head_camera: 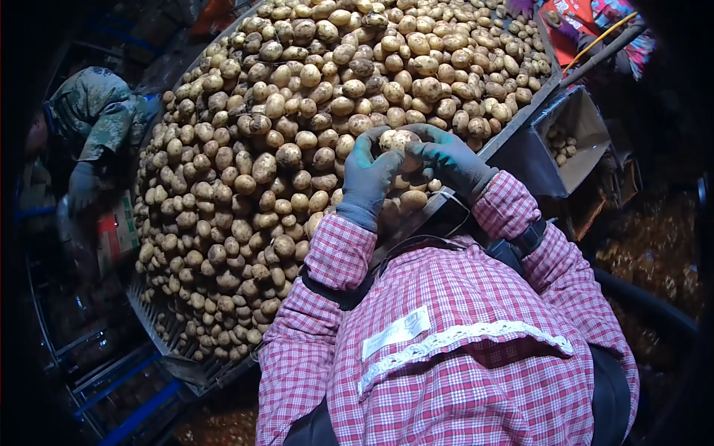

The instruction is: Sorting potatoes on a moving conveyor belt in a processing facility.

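Both my hands wear grey-green work gloves and meet over the near edge of a large heap of potatoes [301, 117]. Between them are pale potatoes [397, 140], touched by the fingers of both hands. My left hand [371, 173] curls its thumb and fingers around their left side. From the right, my right hand [449, 159] grips them, its thumb and forefinger across the front; part of what it holds is hidden behind the fingers. More potatoes lie below and between my wrists, by the wooden rim [427, 214].
At right, an open box [580, 139] holds some potatoes. A co-worker in camouflage [100, 111] bends at the left, near a red and green carton [117, 228]. Another person's gloved hand and floral sleeve show at top right. A slatted end [162, 334] borders the heap at lower left.
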### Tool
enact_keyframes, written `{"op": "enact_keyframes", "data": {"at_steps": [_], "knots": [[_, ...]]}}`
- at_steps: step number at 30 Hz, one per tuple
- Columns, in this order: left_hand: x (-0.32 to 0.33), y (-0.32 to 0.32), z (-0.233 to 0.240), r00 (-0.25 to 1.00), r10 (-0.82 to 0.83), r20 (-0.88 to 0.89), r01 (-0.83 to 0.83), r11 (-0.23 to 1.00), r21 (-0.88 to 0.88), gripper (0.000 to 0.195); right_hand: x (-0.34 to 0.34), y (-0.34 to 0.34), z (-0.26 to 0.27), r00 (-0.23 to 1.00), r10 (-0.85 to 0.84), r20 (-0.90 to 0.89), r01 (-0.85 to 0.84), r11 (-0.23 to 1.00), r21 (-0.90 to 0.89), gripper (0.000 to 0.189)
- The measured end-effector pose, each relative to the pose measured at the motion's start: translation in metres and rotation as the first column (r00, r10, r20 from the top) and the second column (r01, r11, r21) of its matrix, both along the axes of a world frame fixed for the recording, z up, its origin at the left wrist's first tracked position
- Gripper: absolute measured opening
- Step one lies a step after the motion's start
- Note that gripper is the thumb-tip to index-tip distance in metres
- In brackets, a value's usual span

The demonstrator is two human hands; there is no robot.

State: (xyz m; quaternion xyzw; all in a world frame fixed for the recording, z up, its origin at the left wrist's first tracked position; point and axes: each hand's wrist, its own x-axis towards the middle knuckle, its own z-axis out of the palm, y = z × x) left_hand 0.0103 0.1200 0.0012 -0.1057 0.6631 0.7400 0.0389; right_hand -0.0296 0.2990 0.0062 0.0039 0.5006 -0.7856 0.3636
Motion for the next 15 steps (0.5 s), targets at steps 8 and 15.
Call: {"op": "enact_keyframes", "data": {"at_steps": [8, 15], "knots": [[0.003, 0.005, 0.006, 0.999, 0.034, 0.019, -0.036, 0.994, 0.102, 0.05, -0.001, 0.013, -0.011, 0.995, 0.042, 0.092, -0.03, 0.991, -0.131, 0.042], [0.002, -0.006, 0.01, 0.994, -0.051, 0.098, 0.033, 0.983, 0.18, 0.055, -0.002, 0.006, -0.021, 0.995, 0.047, 0.088, -0.031, 0.984, -0.177, 0.033]]}}
